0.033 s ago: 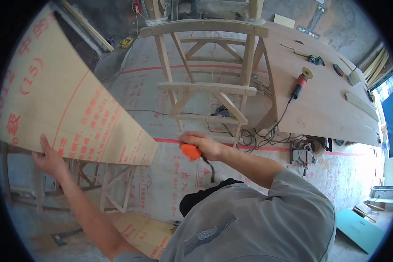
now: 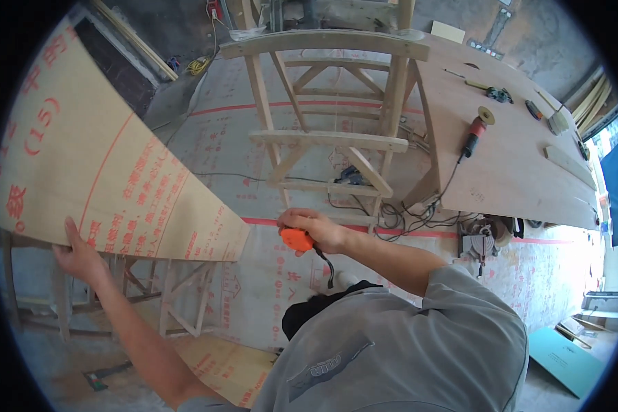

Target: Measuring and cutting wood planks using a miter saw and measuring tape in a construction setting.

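The left hand point(image 2: 82, 259) clamps the edge of the printed board point(image 2: 120, 161) above wooden trestles point(image 2: 165, 299); the right hand point(image 2: 323, 231), well apart, wraps an orange tape measure point(image 2: 296, 239). Little has shifted, so the board seems steadily held.

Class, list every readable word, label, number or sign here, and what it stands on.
Wording left uncopied.
Board in left hand: legible large red characters, bracketed number; smaller lines blurred.
Lower board: red print, blurred.
Floor covering: red print, partly legible.
Grey shirt: lettering, blurred.
Green panel: print too small.
Worktop: faint mark, unreadable.
Orange tape measure, right hand: none readable.
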{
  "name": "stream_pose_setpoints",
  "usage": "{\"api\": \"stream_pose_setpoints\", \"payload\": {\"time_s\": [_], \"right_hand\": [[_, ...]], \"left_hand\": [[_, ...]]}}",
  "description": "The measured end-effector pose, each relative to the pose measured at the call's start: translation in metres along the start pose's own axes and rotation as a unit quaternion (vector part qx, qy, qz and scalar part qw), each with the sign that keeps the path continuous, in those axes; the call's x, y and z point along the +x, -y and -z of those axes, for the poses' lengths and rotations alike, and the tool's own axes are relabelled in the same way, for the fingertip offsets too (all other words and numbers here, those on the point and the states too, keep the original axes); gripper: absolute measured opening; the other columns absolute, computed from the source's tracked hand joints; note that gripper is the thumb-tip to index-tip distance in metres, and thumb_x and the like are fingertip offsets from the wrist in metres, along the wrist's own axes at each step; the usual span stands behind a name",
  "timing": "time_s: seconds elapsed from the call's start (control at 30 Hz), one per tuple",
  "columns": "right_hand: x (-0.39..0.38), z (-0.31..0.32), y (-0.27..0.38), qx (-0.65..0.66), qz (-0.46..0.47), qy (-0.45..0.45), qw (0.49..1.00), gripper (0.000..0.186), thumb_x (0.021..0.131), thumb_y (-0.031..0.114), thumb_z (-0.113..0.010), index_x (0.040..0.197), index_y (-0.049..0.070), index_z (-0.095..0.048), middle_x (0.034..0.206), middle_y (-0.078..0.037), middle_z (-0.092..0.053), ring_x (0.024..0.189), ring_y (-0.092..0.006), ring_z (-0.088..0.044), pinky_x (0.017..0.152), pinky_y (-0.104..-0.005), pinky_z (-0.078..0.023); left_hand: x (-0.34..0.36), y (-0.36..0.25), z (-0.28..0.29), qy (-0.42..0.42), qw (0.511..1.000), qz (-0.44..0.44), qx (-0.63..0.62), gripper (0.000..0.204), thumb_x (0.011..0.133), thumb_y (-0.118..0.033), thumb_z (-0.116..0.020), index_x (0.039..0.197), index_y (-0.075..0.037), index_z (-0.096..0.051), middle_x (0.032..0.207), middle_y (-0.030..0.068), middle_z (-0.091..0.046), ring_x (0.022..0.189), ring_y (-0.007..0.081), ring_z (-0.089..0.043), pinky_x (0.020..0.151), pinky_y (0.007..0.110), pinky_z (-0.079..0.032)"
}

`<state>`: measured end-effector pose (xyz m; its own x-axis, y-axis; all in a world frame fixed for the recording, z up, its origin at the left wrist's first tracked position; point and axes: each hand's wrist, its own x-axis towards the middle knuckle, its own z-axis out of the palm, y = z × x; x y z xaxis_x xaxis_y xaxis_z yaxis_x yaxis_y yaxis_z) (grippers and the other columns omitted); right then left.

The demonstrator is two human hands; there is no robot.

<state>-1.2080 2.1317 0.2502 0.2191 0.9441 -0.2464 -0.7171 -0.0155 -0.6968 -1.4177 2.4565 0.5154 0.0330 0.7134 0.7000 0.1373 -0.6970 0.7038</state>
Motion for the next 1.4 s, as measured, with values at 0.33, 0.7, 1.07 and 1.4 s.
{"api": "stream_pose_setpoints", "payload": {"time_s": [0.33,0.7,1.07,1.4], "right_hand": [[0.199,-0.012,-0.005,0.039,-0.065,-0.053,0.996,0.041,0.097,0.045,-0.055,0.115,0.009,-0.059,0.101,-0.005,-0.061,0.088,-0.0165,-0.060,0.059,-0.0353,-0.055],[0.329,-0.053,-0.077,0.103,-0.001,-0.109,0.989,0.046,0.094,0.045,-0.062,0.122,0.010,-0.050,0.108,-0.007,-0.059,0.090,-0.0236,-0.063,0.062,-0.0373,-0.050],[0.395,0.016,-0.182,-0.023,-0.011,-0.276,0.961,0.021,0.084,0.023,-0.069,0.090,0.004,-0.063,0.078,-0.010,-0.066,0.065,-0.0208,-0.065,0.053,-0.0359,-0.053],[0.373,-0.057,-0.166,-0.301,0.233,0.059,0.923,0.039,0.086,0.020,-0.075,0.119,0.003,-0.062,0.101,-0.006,-0.066,0.089,-0.0136,-0.063,0.071,-0.0291,-0.056]], "left_hand": [[-0.007,0.223,-0.007,-0.026,0.992,0.116,-0.046,0.044,0.092,-0.021,-0.071,0.123,0.005,-0.056,0.119,0.0162,-0.064,0.099,0.0210,-0.064,0.085,0.036,-0.055],[-0.029,0.303,0.040,0.008,0.951,0.301,-0.068,0.049,0.095,-0.034,-0.066,0.123,0.005,-0.055,0.117,0.0148,-0.064,0.097,0.0217,-0.065,0.085,0.037,-0.054],[-0.049,0.307,0.038,-0.008,0.978,0.164,-0.130,0.030,0.096,-0.027,-0.066,0.093,0.002,-0.059,0.090,0.0055,-0.061,0.080,0.0155,-0.057,0.072,0.032,-0.051],[-0.006,0.312,0.069,0.064,0.954,0.163,-0.243,0.033,0.091,-0.023,-0.072,0.109,0.004,-0.065,0.097,0.0062,-0.067,0.083,0.0143,-0.062,0.074,0.029,-0.052]]}}
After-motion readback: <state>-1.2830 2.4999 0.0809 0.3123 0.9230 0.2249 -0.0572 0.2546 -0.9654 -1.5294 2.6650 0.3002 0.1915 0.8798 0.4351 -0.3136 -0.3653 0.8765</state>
